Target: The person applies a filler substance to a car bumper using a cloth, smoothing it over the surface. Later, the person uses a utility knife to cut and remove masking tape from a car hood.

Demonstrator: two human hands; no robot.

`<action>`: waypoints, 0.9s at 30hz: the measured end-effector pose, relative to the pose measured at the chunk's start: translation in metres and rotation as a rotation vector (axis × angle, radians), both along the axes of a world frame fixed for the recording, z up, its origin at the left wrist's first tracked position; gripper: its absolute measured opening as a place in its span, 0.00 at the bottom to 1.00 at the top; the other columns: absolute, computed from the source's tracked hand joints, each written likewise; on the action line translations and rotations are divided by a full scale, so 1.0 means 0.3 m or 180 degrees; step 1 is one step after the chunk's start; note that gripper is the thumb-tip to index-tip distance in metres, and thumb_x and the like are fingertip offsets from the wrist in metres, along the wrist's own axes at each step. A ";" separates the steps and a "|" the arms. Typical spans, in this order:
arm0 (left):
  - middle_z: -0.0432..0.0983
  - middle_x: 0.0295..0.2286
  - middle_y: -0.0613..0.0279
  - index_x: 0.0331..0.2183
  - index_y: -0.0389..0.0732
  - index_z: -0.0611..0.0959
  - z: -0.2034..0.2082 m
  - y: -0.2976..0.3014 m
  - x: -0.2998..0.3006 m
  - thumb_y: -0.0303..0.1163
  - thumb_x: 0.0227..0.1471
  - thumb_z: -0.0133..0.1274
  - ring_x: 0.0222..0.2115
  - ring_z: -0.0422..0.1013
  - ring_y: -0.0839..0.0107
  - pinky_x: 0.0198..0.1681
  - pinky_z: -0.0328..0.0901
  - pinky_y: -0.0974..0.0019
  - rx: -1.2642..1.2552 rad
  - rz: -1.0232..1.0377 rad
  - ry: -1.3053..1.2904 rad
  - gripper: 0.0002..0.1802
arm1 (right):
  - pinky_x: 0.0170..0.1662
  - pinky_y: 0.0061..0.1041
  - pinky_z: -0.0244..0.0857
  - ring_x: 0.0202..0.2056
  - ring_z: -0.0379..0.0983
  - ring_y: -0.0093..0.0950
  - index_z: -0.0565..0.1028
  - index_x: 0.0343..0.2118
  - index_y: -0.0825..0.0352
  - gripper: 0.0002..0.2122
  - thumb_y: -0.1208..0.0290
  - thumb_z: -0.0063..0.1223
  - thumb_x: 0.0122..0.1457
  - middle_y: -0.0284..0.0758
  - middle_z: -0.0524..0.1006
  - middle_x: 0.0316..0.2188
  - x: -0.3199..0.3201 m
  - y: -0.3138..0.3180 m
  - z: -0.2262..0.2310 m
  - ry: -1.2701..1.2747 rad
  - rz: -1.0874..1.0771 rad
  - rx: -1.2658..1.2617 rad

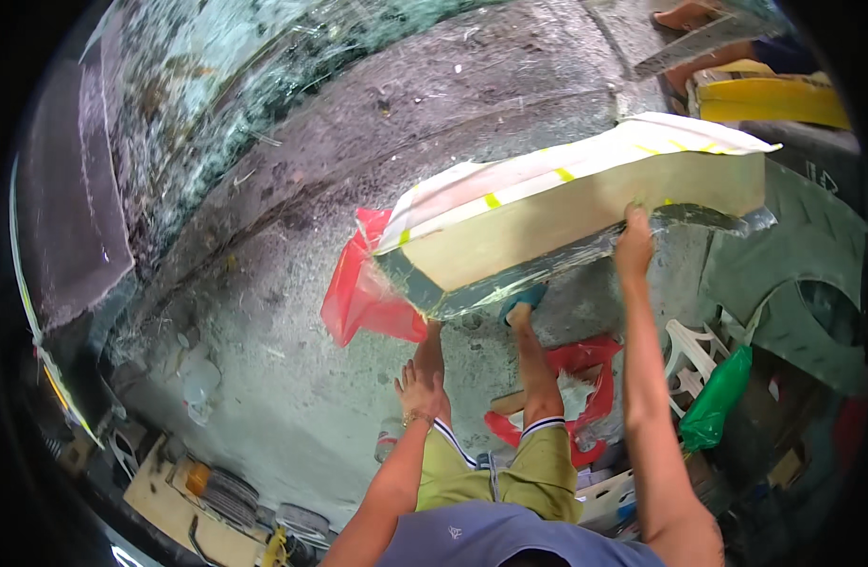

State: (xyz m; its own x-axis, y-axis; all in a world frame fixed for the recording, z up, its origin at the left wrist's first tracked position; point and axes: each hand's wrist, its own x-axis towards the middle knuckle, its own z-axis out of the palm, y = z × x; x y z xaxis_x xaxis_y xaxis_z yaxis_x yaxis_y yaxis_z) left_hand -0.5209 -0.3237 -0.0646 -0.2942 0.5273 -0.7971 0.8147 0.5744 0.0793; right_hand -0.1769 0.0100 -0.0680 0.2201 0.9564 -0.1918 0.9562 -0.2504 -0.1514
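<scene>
Gripping the panel (547,231) by its near lower edge with the right hand (634,244), thumb on the tan face; holding the left hand (417,389) empty, fingers spread, near the left knee. In front of the legs, above the floor (292,378); cannot tell what else bears it. Looks stiff, probably light but awkward one-handed. Best taken near both ends, off the soft white sheet (510,180) and the possibly slippery film (533,267) along the lower edge.
</scene>
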 end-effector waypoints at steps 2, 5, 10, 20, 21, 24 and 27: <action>0.52 0.57 0.52 0.51 0.34 0.67 -0.018 -0.018 0.006 0.50 0.53 0.38 0.59 0.47 0.59 0.61 0.39 0.51 0.0051 0.0020 -0.0013 0.33 | 0.54 0.33 0.58 0.53 0.62 0.40 0.69 0.46 0.70 0.16 0.81 0.38 0.55 0.46 0.67 0.50 -0.130 -0.168 -0.077 0.0380 0.0537 0.0756; 0.52 0.57 0.52 0.51 0.34 0.67 0.002 -0.007 0.015 0.50 0.52 0.38 0.59 0.47 0.59 0.61 0.39 0.51 -0.0051 0.0124 -0.0045 0.33 | 0.62 0.32 0.46 0.58 0.55 0.39 0.65 0.52 0.71 0.18 0.79 0.35 0.58 0.44 0.62 0.55 -0.489 -0.320 0.014 0.1528 0.0097 0.0100; 0.52 0.58 0.56 0.57 0.43 0.60 -0.024 -0.004 0.013 0.53 0.51 0.40 0.59 0.48 0.62 0.61 0.40 0.51 -0.0257 -0.0094 -0.0015 0.36 | 0.60 0.30 0.51 0.59 0.54 0.40 0.64 0.54 0.66 0.22 0.83 0.36 0.55 0.44 0.60 0.57 -0.887 -0.549 0.096 0.1948 0.1278 -0.0614; 0.57 0.55 0.51 0.49 0.36 0.70 -0.018 -0.041 0.009 0.52 0.52 0.40 0.57 0.53 0.59 0.59 0.44 0.50 0.0224 0.0200 0.0035 0.32 | 0.56 0.31 0.56 0.55 0.59 0.36 0.69 0.49 0.68 0.26 0.83 0.47 0.41 0.39 0.67 0.52 -0.855 -0.234 0.116 0.2104 0.2727 -0.0100; 0.57 0.55 0.51 0.48 0.36 0.70 -0.028 -0.033 -0.004 0.52 0.52 0.40 0.57 0.53 0.58 0.59 0.44 0.50 0.0226 0.0188 0.0027 0.31 | 0.56 0.31 0.56 0.56 0.58 0.35 0.69 0.48 0.68 0.24 0.82 0.46 0.42 0.38 0.66 0.52 -0.841 -0.236 0.093 0.2022 0.2890 -0.0207; 0.57 0.55 0.51 0.47 0.36 0.71 -0.034 -0.045 -0.002 0.52 0.52 0.40 0.56 0.54 0.58 0.59 0.45 0.50 0.0325 0.0182 0.0077 0.31 | 0.56 0.31 0.55 0.56 0.56 0.34 0.70 0.47 0.67 0.22 0.79 0.45 0.45 0.37 0.66 0.51 -0.764 -0.277 0.078 0.1749 0.3473 -0.0579; 0.57 0.55 0.51 0.48 0.34 0.71 -0.004 0.001 -0.016 0.51 0.54 0.37 0.57 0.52 0.58 0.59 0.44 0.50 0.0248 0.0269 -0.0021 0.31 | 0.55 0.31 0.56 0.55 0.57 0.33 0.70 0.47 0.66 0.22 0.80 0.45 0.44 0.36 0.67 0.50 -0.641 -0.280 0.096 0.1528 0.3786 -0.0917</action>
